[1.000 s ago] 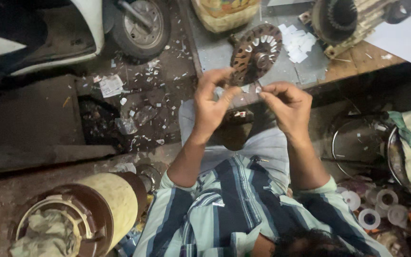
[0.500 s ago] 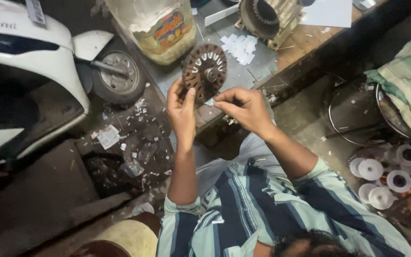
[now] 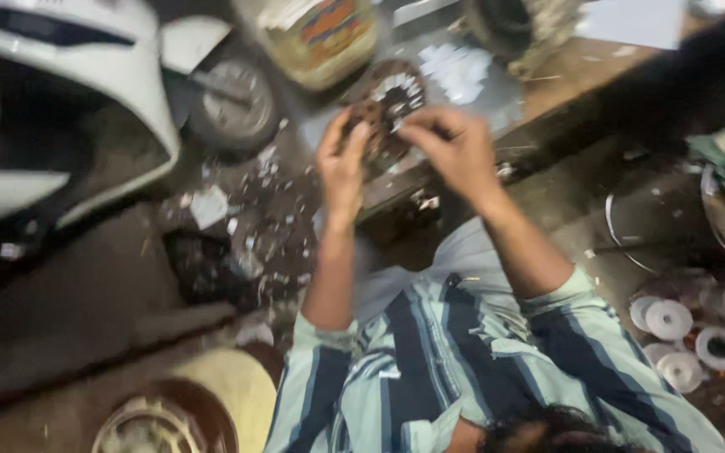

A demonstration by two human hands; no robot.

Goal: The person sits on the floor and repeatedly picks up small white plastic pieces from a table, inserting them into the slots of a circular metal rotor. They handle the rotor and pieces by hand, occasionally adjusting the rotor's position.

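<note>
Round motor stator (image 3: 389,105), blurred, half hidden behind the left hand (image 3: 341,168) and right hand (image 3: 455,147) grasping it.

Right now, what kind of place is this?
Probably a small motor repair workshop: both hands work at a round slotted stator on a cluttered bench, tape rolls lie nearby, and a white scooter is parked close.

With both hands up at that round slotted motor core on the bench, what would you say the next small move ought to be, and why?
Probably steady the round slotted core with the left hand while the right hand works at its rim. Both hands are at the core's edge, it stands tilted at the edge of the workbench, and the picture is too blurred to show what the fingers pinch.
</note>
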